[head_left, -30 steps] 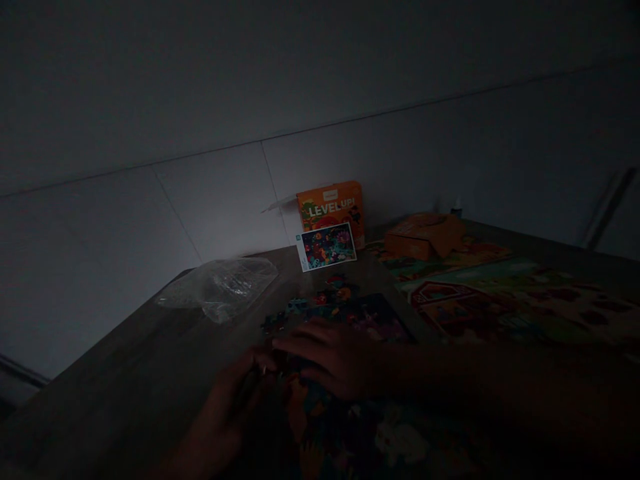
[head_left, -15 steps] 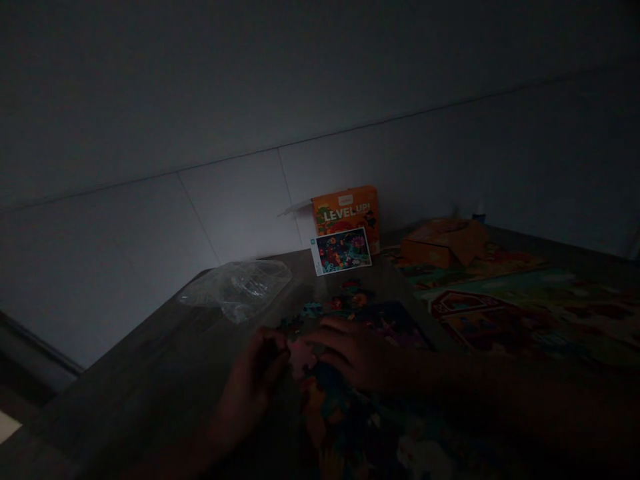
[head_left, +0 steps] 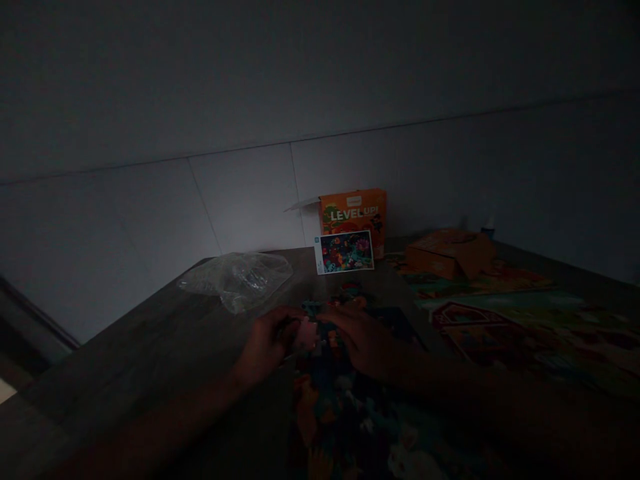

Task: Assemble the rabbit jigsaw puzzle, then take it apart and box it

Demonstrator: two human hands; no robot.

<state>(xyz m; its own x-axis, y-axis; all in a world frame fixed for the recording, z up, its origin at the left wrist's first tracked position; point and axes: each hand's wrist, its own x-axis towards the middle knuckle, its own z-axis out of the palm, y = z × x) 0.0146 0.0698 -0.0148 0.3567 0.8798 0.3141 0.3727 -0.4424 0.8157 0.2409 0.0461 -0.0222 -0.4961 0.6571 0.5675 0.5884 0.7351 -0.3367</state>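
Observation:
In the dim head view my left hand [head_left: 270,340] is closed, thumb and fingers pinching the edge of a pink puzzle piece [head_left: 306,333]. My right hand [head_left: 363,340] reaches in from the right with its fingers stretched out, low over the loose puzzle pieces [head_left: 353,293] and just right of the pink piece. Its fingertips are hard to make out in the dark. Below both hands lies a partly assembled jigsaw puzzle [head_left: 345,413] in dark, orange and white colours, its right part hidden under my right forearm.
A picture card [head_left: 345,253] leans against an upright orange box [head_left: 357,207] by the wall. To its left lies a crumpled clear plastic bag [head_left: 240,277]. Another orange box [head_left: 447,252] rests on colourful puzzles [head_left: 480,320] at the right, with a small bottle [head_left: 489,228] behind.
My left hand has moved up and slightly right with the pink puzzle piece. My right hand has shifted a little, staying beside it. The camera view has tilted slightly.

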